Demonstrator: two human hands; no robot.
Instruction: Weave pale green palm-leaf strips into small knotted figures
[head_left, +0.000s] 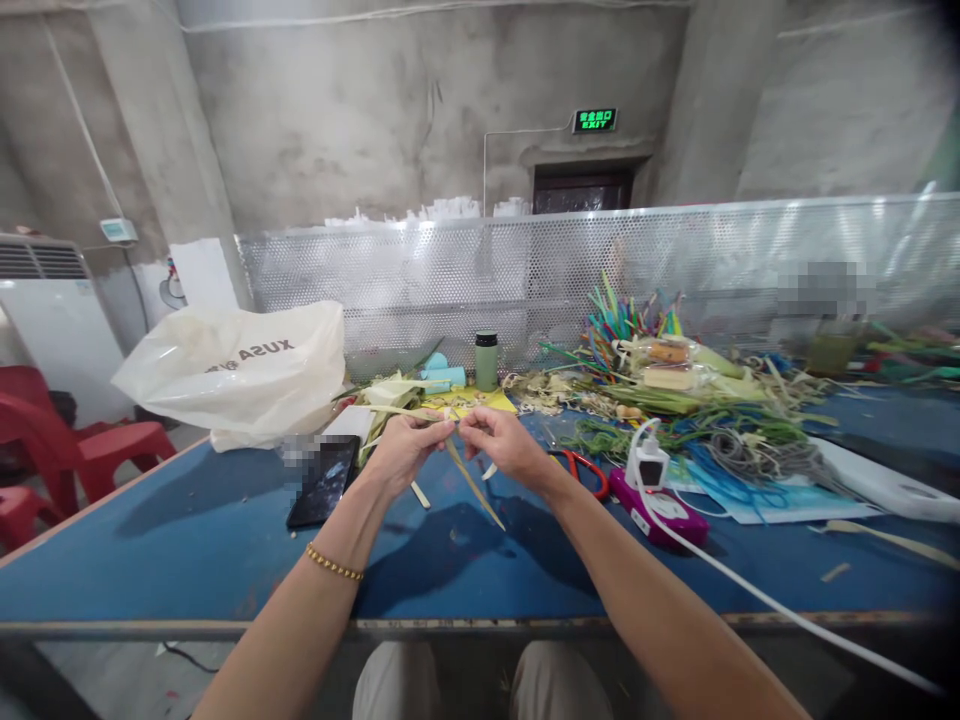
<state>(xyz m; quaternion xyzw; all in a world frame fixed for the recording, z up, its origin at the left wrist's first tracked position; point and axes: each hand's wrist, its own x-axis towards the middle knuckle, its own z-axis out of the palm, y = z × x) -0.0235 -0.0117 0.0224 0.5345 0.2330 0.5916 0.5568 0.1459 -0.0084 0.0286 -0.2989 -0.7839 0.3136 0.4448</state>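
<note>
Over the blue table (247,560), my left hand (409,450) pinches a pale yellow-green strip of plant leaf (475,488), one end pointing left and another hanging down to the right. Close beside it, my right hand (504,443) has thumb and forefinger pressed together at the same spot on the strip. A small whitish bit shows between the fingertips, too small to make out. A short cut piece of strip (421,495) lies under the hands. To the right are red-handled scissors (589,472), partly behind my right forearm.
A white plastic bag (247,370) and a dark phone (324,482) are on the left. Behind stand a green bottle (486,362) and heaps of plant strips (555,388). On the right lie a purple power strip (660,510) with a white charger (646,468), its cable crossing the table edge, and grey cords (765,458).
</note>
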